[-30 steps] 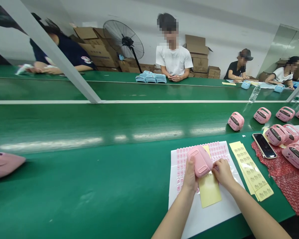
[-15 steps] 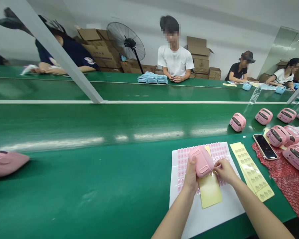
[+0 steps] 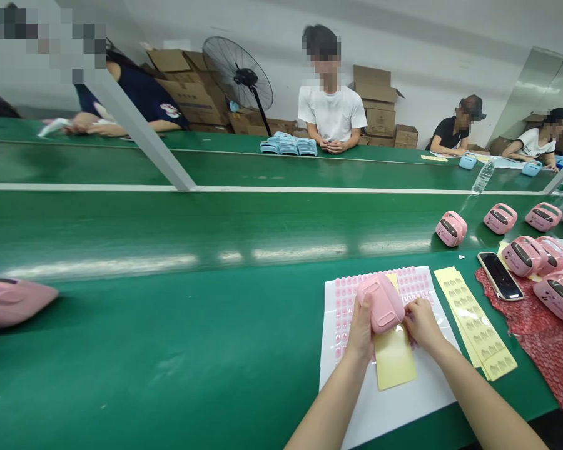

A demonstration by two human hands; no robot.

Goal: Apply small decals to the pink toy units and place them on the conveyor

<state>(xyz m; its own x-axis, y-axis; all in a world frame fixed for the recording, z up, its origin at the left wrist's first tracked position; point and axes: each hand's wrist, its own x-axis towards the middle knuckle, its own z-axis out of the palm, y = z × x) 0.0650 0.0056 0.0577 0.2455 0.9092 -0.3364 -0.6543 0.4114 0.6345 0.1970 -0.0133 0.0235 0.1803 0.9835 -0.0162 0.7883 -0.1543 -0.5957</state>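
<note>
My left hand [image 3: 362,331] is closed round the side of a rounded pink plastic device [image 3: 381,304], holding it tilted above the worktop. At the device's right edge, my right hand [image 3: 421,322] has its fingers pinched together; anything between the fingertips is too small to make out. Beneath both hands lies a white sheet [image 3: 426,390] with rows of small pink, glossy stickers. A yellow backing strip [image 3: 395,365] rests on that sheet, partly hidden by the device. Just right of the sheet are yellow sticker strips [image 3: 471,322] with small grey prints.
A phone [image 3: 500,277] lies on red bubble wrap [image 3: 542,347] at right. Several pink devices [image 3: 451,229] with handles stand beyond. A larger pink object [image 3: 14,304] is cut off at left. Across the green bench [image 3: 192,356], people sit near blue pieces [image 3: 288,145] and a bottle [image 3: 483,178].
My right fingers have shifted slightly along the device's right edge and curled in more. The left hand keeps its hold on the device. The view has moved a little.
</note>
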